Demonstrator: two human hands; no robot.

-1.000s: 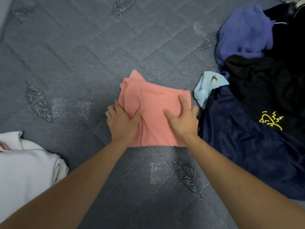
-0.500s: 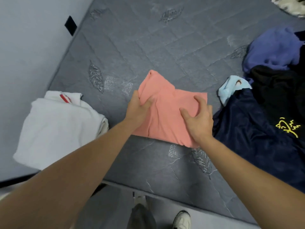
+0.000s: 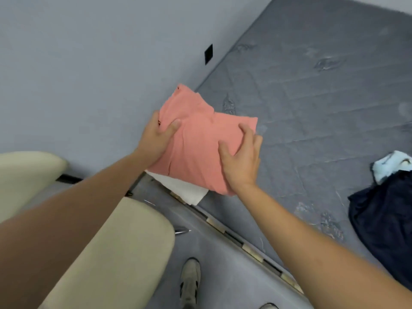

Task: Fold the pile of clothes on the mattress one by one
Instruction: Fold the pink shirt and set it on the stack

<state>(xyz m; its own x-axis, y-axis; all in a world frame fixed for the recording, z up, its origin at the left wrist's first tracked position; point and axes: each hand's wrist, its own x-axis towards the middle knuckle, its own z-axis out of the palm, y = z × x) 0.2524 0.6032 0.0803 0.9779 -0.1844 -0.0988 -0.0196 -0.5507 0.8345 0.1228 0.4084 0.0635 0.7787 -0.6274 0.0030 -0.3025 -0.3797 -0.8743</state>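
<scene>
Grey quilted fabric covers the mattress [image 3: 312, 112], which fills the right of the view and is bordered by a grey wall [image 3: 89, 63] on the left; two cream cushioned seats [image 3: 116, 253] are seen at the lower left, beside the mattress edge. A dark navy garment [image 3: 383, 221] and a pale blue scrap [image 3: 389, 165] of the unfolded pile are left at the right edge, well apart from the hands.

One second ago the folded pink garment [image 3: 200, 143] was pressed flat in the middle of the mattress, next to the pile; it has since been carried leftward, and it is now held over the folded white garment [image 3: 189, 192] at the mattress corner, most of which is hidden under it. Whether the two are already touching cannot be told. This piece is judged finished and about to be stacked, so that the next item can be taken from the pile.

The left hand [image 3: 156, 139] grips the pink bundle's left side, thumb laid on top and fingers tucked out of sight beneath; the right hand [image 3: 242, 157] is clasped over the near right corner, fingers curved on top. Both forearms are stretched forward and to the left. A shoe [image 3: 190, 279] is seen on the floor below.
</scene>
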